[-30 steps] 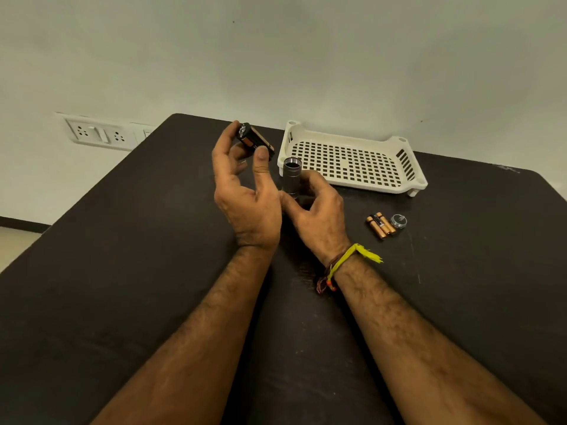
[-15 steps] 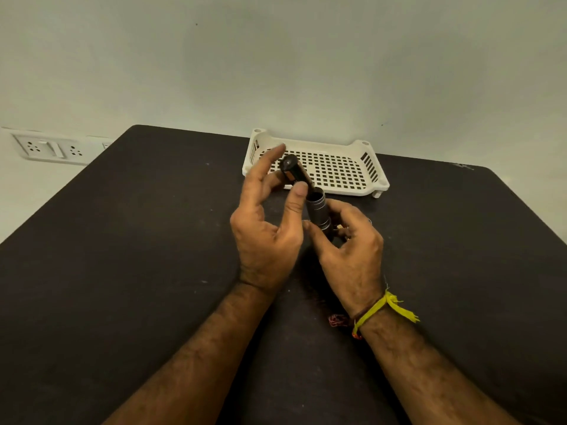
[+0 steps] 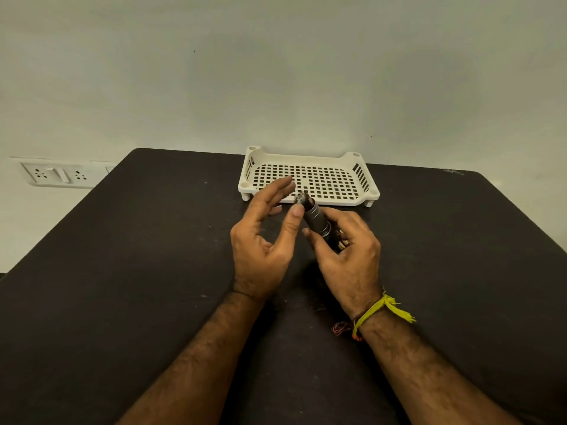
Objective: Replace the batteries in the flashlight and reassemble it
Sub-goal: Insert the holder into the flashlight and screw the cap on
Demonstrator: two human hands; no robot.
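Observation:
My right hand grips the grey metal flashlight body, tilted with its open end up and to the left. The battery holder sits almost fully inside that end, with only its tip showing. My left hand is just left of the tube, fingers stretched out, and its thumb tip rests against the tube's mouth beside the holder. The loose batteries and the cap are hidden behind my right hand.
A white perforated plastic tray stands just behind the hands near the far edge of the dark table. A wall socket panel is at the left. Yellow thread bands circle my right wrist.
The battery holder, held up in my left hand a second ago, has slid into the flashlight tube. My left fingers have let go and spread. The view has tilted up.

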